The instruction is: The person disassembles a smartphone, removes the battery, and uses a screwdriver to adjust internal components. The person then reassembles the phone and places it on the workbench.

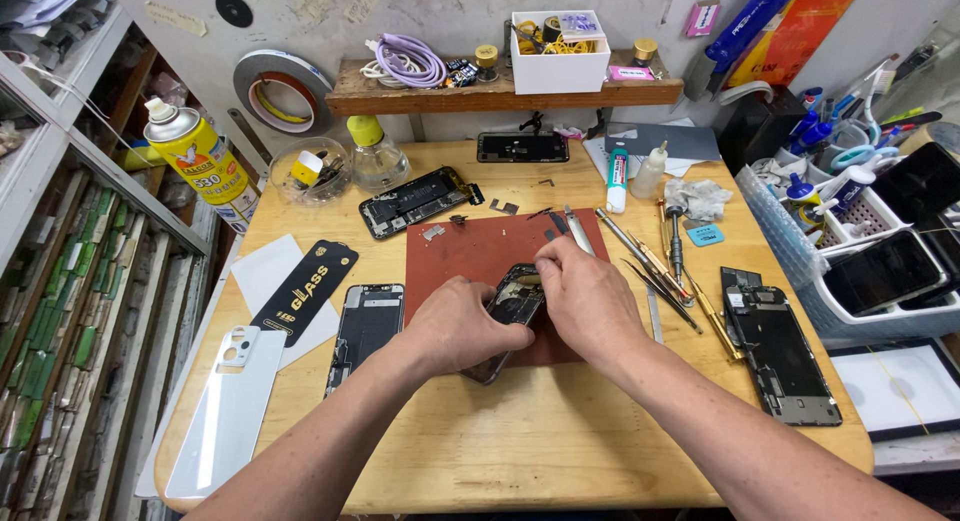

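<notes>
- Left hand [455,326] closed around lower edge of opened phone body [510,311], steadying it on red mat [470,251] at counter [520,441] centre.
- Right hand [585,301] over phone's upper end, fingertips pinched on something small inside (too small to identify).
- Back already off, internals exposed; teardown looks partway, many parts still seated.
- Loose brackets [435,232] on mat, tweezers and screwdrivers [660,266] just right.
- Other stripped phones [785,351] well apart.

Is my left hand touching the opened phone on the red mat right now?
Touching. The head view shows the left hand wrapped around the opened phone, fingers over its left edge with no gap, on the red mat.
</notes>
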